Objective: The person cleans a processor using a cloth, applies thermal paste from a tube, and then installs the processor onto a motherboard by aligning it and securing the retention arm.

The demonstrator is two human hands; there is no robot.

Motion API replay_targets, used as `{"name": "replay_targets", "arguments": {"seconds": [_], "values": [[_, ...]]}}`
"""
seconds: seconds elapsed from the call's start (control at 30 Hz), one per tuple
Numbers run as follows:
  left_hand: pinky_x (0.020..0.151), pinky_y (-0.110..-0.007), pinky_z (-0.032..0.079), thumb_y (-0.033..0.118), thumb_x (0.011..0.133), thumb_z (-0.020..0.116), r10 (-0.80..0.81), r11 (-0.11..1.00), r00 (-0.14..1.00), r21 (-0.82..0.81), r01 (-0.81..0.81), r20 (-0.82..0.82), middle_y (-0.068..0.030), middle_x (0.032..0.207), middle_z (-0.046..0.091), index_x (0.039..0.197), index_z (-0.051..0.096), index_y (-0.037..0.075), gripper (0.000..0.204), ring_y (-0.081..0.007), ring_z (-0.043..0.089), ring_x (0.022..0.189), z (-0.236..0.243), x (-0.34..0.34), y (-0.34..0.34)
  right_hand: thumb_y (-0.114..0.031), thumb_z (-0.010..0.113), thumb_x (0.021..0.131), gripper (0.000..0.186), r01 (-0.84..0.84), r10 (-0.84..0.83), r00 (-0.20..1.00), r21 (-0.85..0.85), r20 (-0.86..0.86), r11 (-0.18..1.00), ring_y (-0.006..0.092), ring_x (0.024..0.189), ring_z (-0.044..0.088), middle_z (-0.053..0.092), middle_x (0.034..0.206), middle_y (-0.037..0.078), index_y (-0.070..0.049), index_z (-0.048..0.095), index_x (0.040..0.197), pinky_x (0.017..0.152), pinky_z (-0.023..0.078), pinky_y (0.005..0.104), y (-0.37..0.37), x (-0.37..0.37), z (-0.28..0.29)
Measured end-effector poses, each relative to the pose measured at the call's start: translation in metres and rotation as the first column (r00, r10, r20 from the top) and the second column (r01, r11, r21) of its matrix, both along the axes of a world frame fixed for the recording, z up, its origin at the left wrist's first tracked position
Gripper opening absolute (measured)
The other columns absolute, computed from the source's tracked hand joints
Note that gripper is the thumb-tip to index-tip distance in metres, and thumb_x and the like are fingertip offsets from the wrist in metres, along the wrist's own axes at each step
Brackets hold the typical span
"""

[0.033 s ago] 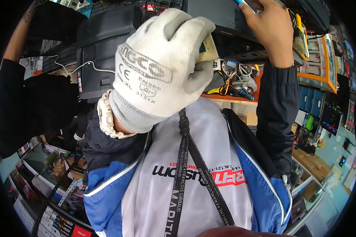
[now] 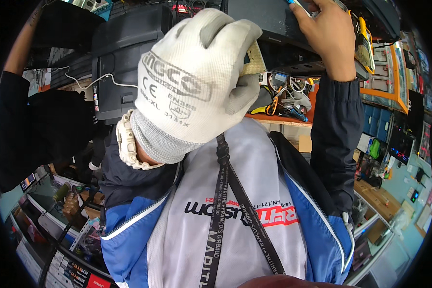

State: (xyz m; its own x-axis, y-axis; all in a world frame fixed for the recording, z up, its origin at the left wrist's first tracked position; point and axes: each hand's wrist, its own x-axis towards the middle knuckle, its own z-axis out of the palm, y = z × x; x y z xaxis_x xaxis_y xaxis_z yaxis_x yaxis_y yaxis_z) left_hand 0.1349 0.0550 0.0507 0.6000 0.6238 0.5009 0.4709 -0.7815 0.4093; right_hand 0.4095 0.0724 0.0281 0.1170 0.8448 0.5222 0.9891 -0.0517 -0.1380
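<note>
My left hand (image 2: 187, 81), in a white knit glove with grey-coated fingertips, is raised close to the view with its fingers bent. Between thumb and fingers it pinches a small square computer processor (image 2: 254, 59), its gold-coloured, finely dotted face partly showing. The rest of the chip is behind the glove. At the top, my bare right hand (image 2: 332, 36) has its fingers curled round a slim blue-and-white item (image 2: 297, 6). The upper edge cuts that item off, so its kind is unclear. Under the right hand lies a dark, flat-topped casing (image 2: 264, 19).
A black printer-like machine (image 2: 117, 72) with a white cable (image 2: 88, 86) stands behind my left hand. An orange-red shelf (image 2: 285, 121) holds cables and yellow-handled tools. At the right is a yellow-framed case (image 2: 386, 98). Another person's dark sleeve (image 2: 38, 129) is at the left.
My left hand has shifted very slightly, with the processor still pinched. The right hand stays practically where it was.
</note>
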Motion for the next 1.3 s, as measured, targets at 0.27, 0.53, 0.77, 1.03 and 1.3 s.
{"name": "replay_targets", "arguments": {"seconds": [0.27,0.53,0.77,1.03,1.3], "values": [[0.079,-0.037,0.064,0.017,0.074,0.089,0.003,1.000,1.000,-0.020,-0.003,0.000,-0.0105,0.103,0.074,0.120,0.076,0.007,0.048,-0.0299,0.076,0.091,0.017,-0.003,-0.019,-0.024,0.080,0.086,0.023,0.050,-0.055,0.997,-0.084,-0.054,0.995,0.0423,0.088,0.075,0.077,0.090,0.022,-0.002,0.081,0.094,0.080,0.058,0.0483,-0.016,-0.006,0.001],[0.082,-0.036,0.063,0.014,0.076,0.088,-0.042,0.998,0.995,-0.044,0.046,0.091,-0.0119,0.105,0.075,0.123,0.076,0.005,0.050,-0.0279,0.077,0.090,0.020,0.009,-0.010,-0.023,0.082,0.085,0.023,0.091,-0.112,0.975,-0.118,-0.191,0.989,0.0392,0.080,0.076,0.077,0.083,0.022,-0.001,0.080,0.092,0.074,0.059,0.0452,-0.017,0.004,0.008],[0.106,-0.039,0.060,0.005,0.085,0.091,-0.027,0.654,0.740,-0.548,0.521,0.672,-0.0188,0.131,0.073,0.145,0.061,-0.009,0.068,-0.0283,0.074,0.121,-0.034,0.007,0.026,-0.036,0.083,0.089,0.035,0.035,-0.084,0.968,-0.203,-0.237,0.978,0.0383,0.092,0.078,0.082,0.100,0.014,-0.010,0.082,0.113,0.083,0.060,0.0481,-0.002,0.022,0.002],[0.097,-0.047,0.065,-0.001,0.085,0.080,0.072,0.457,0.428,-0.411,0.788,0.901,-0.0201,0.123,0.073,0.146,0.061,-0.003,0.064,-0.0368,0.077,0.113,-0.052,0.025,0.027,-0.036,0.083,0.090,0.035,0.048,-0.079,0.983,-0.188,-0.163,0.981,0.0364,0.098,0.076,0.078,0.107,0.010,-0.013,0.079,0.115,0.082,0.059,0.0494,-0.013,0.016,0.018],[0.072,-0.044,0.053,0.008,0.085,0.085,-0.001,0.302,0.274,-0.261,0.917,0.962,-0.0170,0.104,0.070,0.147,0.063,0.001,0.066,-0.0307,0.068,0.086,-0.050,0.017,0.016,-0.036,0.079,0.094,0.030,0.053,-0.065,0.979,-0.066,-0.191,0.996,0.0386,0.093,0.075,0.077,0.099,0.013,-0.010,0.080,0.108,0.080,0.059,0.0496,-0.017,0.016,0.011]]}}
